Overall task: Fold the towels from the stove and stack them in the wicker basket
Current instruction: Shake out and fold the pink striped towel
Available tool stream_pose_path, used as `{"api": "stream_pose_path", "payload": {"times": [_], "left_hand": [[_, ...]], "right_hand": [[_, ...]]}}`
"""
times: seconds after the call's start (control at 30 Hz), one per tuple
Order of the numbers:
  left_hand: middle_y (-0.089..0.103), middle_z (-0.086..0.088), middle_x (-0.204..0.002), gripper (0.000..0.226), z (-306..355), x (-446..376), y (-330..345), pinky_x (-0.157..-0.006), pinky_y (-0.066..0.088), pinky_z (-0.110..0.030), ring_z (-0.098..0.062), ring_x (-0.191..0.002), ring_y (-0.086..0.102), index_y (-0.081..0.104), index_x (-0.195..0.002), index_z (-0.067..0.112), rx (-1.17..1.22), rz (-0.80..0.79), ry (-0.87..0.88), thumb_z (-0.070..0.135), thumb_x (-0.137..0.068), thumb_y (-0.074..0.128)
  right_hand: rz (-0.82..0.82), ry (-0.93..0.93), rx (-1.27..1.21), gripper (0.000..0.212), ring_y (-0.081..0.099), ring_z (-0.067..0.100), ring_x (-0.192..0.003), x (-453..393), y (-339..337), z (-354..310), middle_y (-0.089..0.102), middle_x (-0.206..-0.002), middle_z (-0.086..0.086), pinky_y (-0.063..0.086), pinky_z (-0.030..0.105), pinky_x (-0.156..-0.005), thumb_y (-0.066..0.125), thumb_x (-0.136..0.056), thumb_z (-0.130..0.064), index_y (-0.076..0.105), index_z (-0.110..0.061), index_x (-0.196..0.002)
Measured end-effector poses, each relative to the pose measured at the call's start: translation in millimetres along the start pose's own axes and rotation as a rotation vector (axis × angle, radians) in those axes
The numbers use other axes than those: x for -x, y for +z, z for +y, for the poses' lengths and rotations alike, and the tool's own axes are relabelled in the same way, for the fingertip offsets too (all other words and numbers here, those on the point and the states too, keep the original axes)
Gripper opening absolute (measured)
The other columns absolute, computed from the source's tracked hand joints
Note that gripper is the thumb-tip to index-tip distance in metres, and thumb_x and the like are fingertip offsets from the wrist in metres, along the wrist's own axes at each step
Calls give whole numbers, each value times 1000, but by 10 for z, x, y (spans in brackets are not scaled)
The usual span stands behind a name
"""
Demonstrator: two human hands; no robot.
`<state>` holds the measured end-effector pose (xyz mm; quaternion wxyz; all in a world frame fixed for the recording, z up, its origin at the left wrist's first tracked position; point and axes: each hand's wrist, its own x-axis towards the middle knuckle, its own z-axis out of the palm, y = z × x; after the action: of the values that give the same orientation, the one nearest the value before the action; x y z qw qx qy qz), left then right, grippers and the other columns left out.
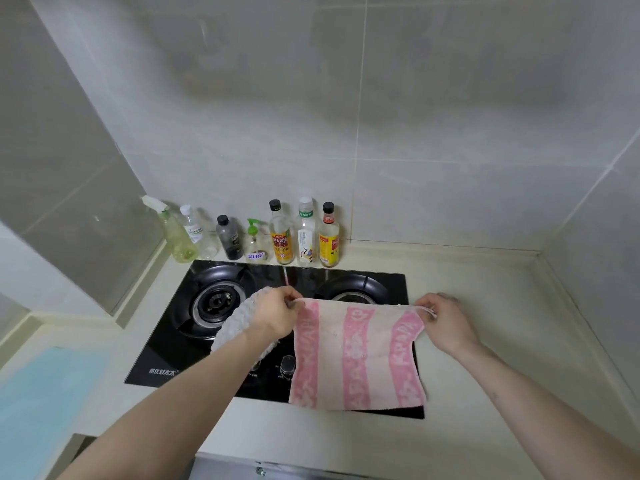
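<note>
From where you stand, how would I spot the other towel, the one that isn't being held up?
Find the black gas stove set in the pale counter. On its left burner, partly hidden under the left hand, lies a white towel. Unlike the pink-striped towel both hands hold, it is plain, nubbly and bunched up.

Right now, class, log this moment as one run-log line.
hands: left hand, right hand pinch top corners | item: pink-and-white striped towel spread over black gas stove | fold: not started
</note>
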<state>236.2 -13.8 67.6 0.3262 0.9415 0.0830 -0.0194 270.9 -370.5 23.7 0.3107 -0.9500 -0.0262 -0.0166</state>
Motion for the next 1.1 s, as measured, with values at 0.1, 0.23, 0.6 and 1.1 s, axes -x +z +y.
{"api": "stream_pose_path", "payload": {"times": [0.1, 0.23, 0.6, 1.1], "left_hand": [[66, 13, -77, 16, -84, 82, 116, -59, 42, -9, -5, -72, 61, 70, -86, 26, 58, -5, 17, 18, -97, 61], [70, 14, -84, 13, -255, 265, 278, -72, 54, -20, -1, -78, 65, 71, -85, 30, 67, -16, 83, 21, -93, 69], [57, 21, -89, 18, -721, 811, 676, -72, 43, -14, 1, -79, 58, 76, -98, 24, -94, -159, 208, 12, -92, 64], [63, 12, -110, 15, -951, 945, 1083, -81, 51, -33, -20, -96, 64, 70, -96, 28, -327, -421, 104, 22, -91, 58]], "right_hand": [[-29, 0, 28, 30, 59, 20, -90, 131, 43, 92, 63, -87, -12, 51, 35, -76, 64, -91, -12, 62, -40, -80], [-59, 0, 66, 25, 60, 21, -92, 368, 110, 279, 63, -88, -11, 52, 37, -78, 67, -90, -5, 69, -30, -86], [-232, 21, 215, 35, 52, 9, -90, 844, 550, 527, 54, -85, -24, 42, 24, -74, 61, -85, 0, 74, -33, -88], [-386, 202, 300, 34, 56, 17, -108, 1199, 851, 641, 57, -100, -12, 46, 28, -84, 53, -84, -3, 69, -33, -92]]}}
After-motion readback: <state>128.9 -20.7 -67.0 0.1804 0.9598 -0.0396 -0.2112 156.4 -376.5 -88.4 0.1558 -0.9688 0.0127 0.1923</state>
